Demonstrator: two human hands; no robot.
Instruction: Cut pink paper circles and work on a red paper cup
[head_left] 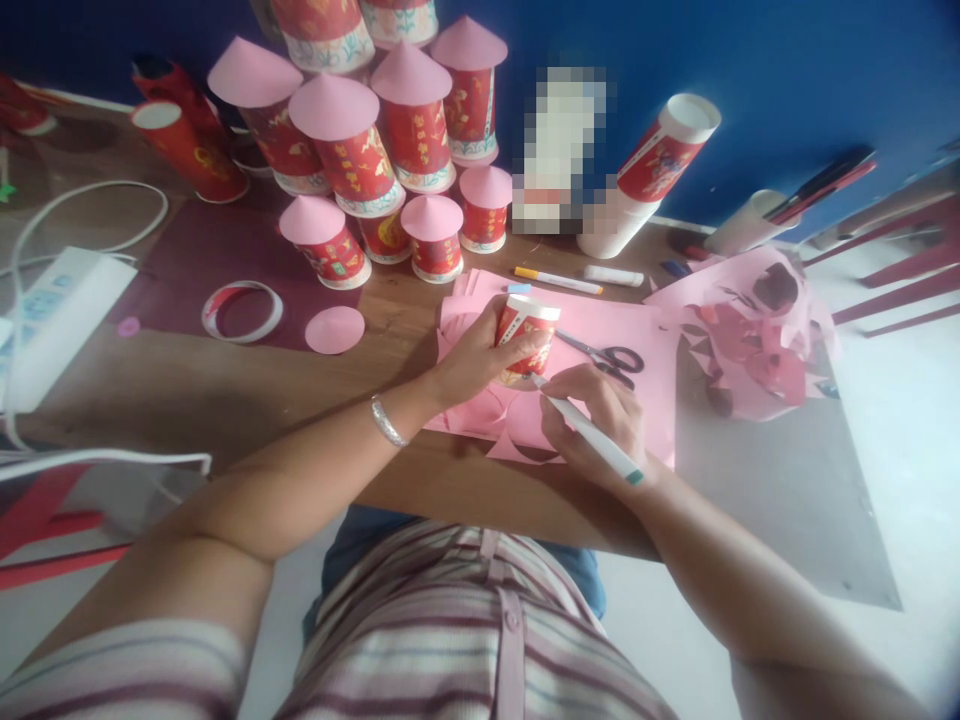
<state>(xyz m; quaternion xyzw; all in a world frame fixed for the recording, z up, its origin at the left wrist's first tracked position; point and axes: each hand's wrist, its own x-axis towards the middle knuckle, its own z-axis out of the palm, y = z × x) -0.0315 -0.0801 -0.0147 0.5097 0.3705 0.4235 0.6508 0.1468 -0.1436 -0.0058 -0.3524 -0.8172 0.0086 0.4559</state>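
Observation:
My left hand (480, 350) is wrapped round a small red paper cup (529, 322) with a white rim and printed figures. A white marker pen (592, 438) with a green end rests in my right hand (600, 415), gripped like a writing tool. Its tip is at the lower edge of the cup, where I cannot tell if it touches. Beneath both hands lie pink paper sheets (637, 345). Scissors (607, 360) with dark handles lie on the paper just beyond my right hand.
Several red cups with pink cone tops (345, 150) stand at the back. A tape roll (241, 311) and pink disc (334, 330) lie left, near a power strip (64, 320). An orange-capped marker (559, 280) lies behind the sheets; pink paper scraps (765, 340) are heaped right.

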